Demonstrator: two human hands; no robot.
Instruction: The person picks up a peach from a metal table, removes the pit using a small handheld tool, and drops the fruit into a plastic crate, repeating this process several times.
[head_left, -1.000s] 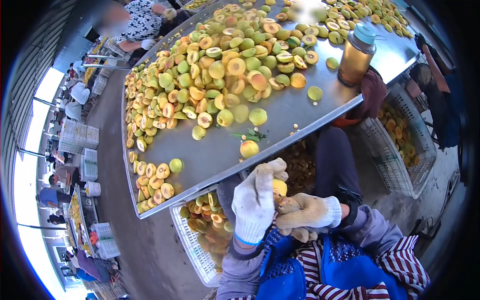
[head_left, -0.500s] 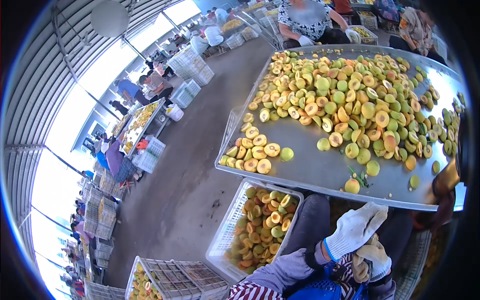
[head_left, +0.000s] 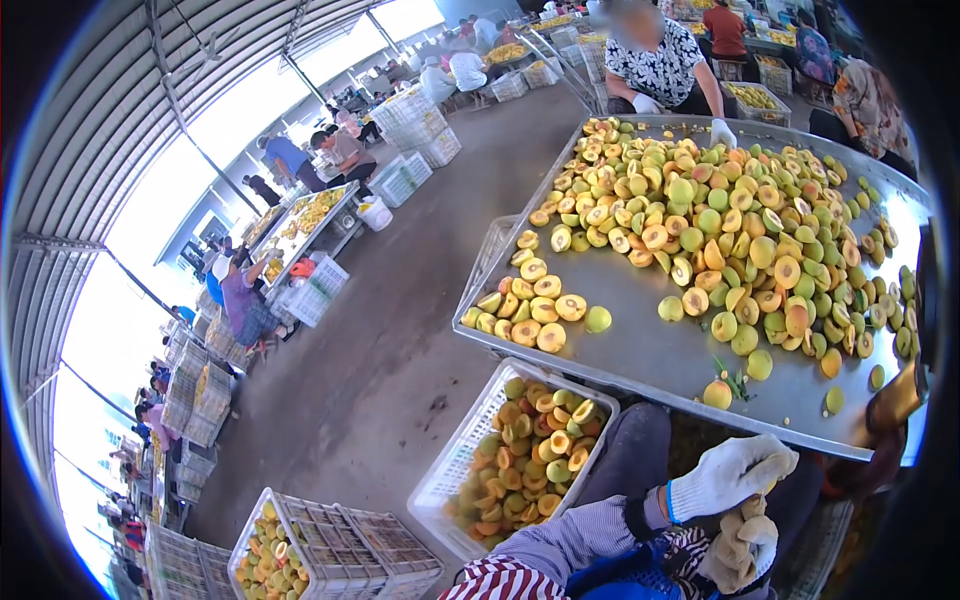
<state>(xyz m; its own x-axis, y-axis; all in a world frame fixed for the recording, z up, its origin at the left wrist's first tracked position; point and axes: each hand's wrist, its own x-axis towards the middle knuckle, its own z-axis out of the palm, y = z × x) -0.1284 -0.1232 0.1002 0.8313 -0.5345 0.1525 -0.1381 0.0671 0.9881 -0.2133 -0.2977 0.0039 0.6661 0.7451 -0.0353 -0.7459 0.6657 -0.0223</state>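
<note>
My left hand (head_left: 732, 475), in a white knitted glove with a blue cuff edge, hovers over my lap with fingers curled together. What they close on, if anything, is hidden. Just below it is my right hand (head_left: 742, 552), also in a white glove with worn beige patches. Its fingers are bent inward, and I cannot make out anything in them. Both hands are close together in front of the metal table (head_left: 640, 365), which bears a heap of halved and whole yellow-green plums or apricots (head_left: 715, 225).
A white crate (head_left: 480, 425) of fruit halves stands beside my leg, with another filled crate (head_left: 340, 550) at lower left. A small group of halves (head_left: 530, 305) lies at the table's left corner. Across the table sits a gloved co-worker (head_left: 655, 70); more people work at tables farther left.
My view has shifted, so the table and crates appear farther right or lower. The co-worker's gloved hand has moved onto the fruit heap. My hands stay close together over my lap.
</note>
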